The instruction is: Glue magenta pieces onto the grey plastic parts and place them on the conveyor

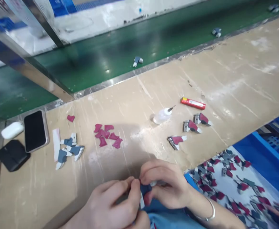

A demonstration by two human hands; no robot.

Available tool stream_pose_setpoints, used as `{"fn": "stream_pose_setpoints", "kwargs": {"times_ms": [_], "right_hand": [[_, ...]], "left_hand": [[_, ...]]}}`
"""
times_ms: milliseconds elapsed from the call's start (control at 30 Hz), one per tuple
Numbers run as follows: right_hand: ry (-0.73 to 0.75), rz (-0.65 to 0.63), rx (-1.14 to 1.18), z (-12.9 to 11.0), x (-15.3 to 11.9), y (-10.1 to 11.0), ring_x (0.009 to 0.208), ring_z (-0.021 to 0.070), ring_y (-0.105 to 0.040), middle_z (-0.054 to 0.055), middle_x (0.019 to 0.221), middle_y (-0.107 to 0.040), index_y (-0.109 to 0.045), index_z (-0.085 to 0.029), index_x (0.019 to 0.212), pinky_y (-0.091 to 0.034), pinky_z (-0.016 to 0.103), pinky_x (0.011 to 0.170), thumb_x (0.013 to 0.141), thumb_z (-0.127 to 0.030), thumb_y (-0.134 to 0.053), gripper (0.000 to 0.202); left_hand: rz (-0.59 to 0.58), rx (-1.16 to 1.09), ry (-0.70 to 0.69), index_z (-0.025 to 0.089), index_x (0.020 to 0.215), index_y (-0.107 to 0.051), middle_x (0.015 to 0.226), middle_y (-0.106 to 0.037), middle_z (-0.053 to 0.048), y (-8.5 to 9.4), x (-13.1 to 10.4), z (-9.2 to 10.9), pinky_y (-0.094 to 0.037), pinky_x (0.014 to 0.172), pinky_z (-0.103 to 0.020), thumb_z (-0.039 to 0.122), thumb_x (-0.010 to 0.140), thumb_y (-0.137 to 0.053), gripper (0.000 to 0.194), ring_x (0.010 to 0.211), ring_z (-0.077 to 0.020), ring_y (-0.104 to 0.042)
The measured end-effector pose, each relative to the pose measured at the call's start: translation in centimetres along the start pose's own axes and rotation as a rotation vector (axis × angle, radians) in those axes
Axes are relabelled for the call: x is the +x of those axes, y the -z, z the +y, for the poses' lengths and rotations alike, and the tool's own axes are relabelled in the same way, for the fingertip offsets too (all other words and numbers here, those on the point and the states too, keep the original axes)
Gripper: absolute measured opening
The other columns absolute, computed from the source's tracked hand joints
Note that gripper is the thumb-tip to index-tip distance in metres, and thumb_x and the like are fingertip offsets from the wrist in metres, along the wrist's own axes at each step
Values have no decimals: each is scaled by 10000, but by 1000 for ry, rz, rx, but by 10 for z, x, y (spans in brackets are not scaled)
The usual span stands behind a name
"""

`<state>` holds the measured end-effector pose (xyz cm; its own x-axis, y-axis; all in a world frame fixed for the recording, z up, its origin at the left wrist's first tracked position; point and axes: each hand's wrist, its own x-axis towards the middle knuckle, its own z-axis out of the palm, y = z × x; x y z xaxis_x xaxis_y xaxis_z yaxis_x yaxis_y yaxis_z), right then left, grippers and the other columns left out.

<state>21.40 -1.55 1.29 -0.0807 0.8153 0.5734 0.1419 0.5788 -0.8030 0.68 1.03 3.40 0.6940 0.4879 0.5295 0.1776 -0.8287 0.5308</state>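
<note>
At the front of the bench, my left hand [117, 203] and my right hand [166, 184] meet, fingers closed around one small blue-grey and white plastic part [145, 190]. Fingers cover much of the part. Beyond them lies a loose group of dark red plastic pieces [103, 142]. To its left sit several blue-grey and white parts [75, 149] beside a white strip [56, 143]. On the right rest three assembled parts with red panels [177, 140]. A small clear bottle with a needle tip [162, 116] lies on its side near them.
A phone [36, 131], a white case [12, 130] and a black pouch [13, 155] are at left. A red box [193, 103] lies beyond the bottle. A green conveyor belt [101, 63] carries parts behind a metal post [46, 81]. The blue bin [268, 159] at right holds many parts; another hand shows there.
</note>
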Motion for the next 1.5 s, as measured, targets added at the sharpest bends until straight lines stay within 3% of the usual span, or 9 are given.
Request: {"fn": "stream_pose_setpoints", "kwargs": {"times_ms": [100, 233, 333, 533, 767, 1033, 1200, 1333, 1500], "right_hand": [[35, 109, -73, 9, 5, 15, 738, 137, -787, 54, 880, -796, -693, -186, 1022, -662, 185, 646, 1010, -287, -748, 116], [92, 205, -365, 18, 6, 46, 688, 176, -793, 63, 856, -808, -738, -181, 1048, -682, 240, 588, 996, -236, -750, 77], [149, 237, -592, 19, 1, 70, 732, 210, -815, 50, 882, -821, -757, -220, 1162, -715, 298, 616, 938, -121, -768, 245], [209, 252, -771, 16, -5, 92, 806, 198, -825, 42, 899, -802, -756, -238, 1014, -736, 304, 666, 970, -64, -674, 197], [125, 307, -677, 13, -13, 101, 832, 200, -831, 55, 925, -804, -631, -234, 934, -728, 312, 682, 964, -100, -691, 150], [135, 476, -592, 21, -19, 95, 831, 198, -818, 43, 942, -805, -629, -241, 1160, -716, 314, 720, 890, -56, -772, 358], [83, 372, -775, 32, -23, 95, 817, 186, -770, 36, 955, -772, -709, -255, 1150, -682, 322, 711, 976, -157, -741, 202], [-47, 265, -880, 52, -28, 106, 853, 197, -740, 48, 973, -753, -741, -249, 1066, -636, 350, 760, 1028, -208, -676, 86], [-233, 399, -744, 55, -25, 104, 1087, 284, -684, 89, 1090, -751, -790, -260, 1033, -530, 504, 1018, 963, -233, -740, 90]], "left_hand": [[55, 156, -210, 223, 931, -638, 895, -834, -24, 7, 47, -12, -634, 670, -258, 107, 1094, -401, 310, 707, -162, -732], [-233, 13, -121, 203, 1098, -657, 944, -824, -44, 17, 103, -61, -641, 728, -262, 364, 1117, -551, 194, 863, -184, -799], [-151, 31, 35, 210, 1225, -663, 1174, -793, -88, 21, 140, -146, -638, 929, -397, 484, 1015, -706, 347, 1066, -260, -771], [39, 24, 241, 184, 1104, -661, 1067, -689, -4, -5, 227, -317, -381, 1256, -508, 532, 846, -870, 481, 1301, -250, -608], [-21, 45, 269, 234, 1043, -674, 1076, -690, 41, -40, 271, -361, -310, 1231, -478, 567, 965, -696, 342, 1440, -180, -447], [173, 111, 387, 184, 936, -676, 815, -653, 123, 10, 255, -339, -492, 1018, -363, 514, 847, -849, 383, 873, -83, -641], [51, 97, 456, 264, 1071, -761, 832, -754, 111, 65, 184, -236, -534, 605, -275, 458, 914, -812, 255, 571, -88, -626], [-165, 122, 576, 223, 1186, -778, 1036, -818, -18, 88, 115, -144, -633, 743, -328, 433, 937, -784, 326, 809, -191, -736], [-188, 230, 457, 290, 1008, -817, 909, -711, -35, 93, 54, -98, -621, 703, -312, 529, 932, -720, 269, 809, -222, -722]]}}
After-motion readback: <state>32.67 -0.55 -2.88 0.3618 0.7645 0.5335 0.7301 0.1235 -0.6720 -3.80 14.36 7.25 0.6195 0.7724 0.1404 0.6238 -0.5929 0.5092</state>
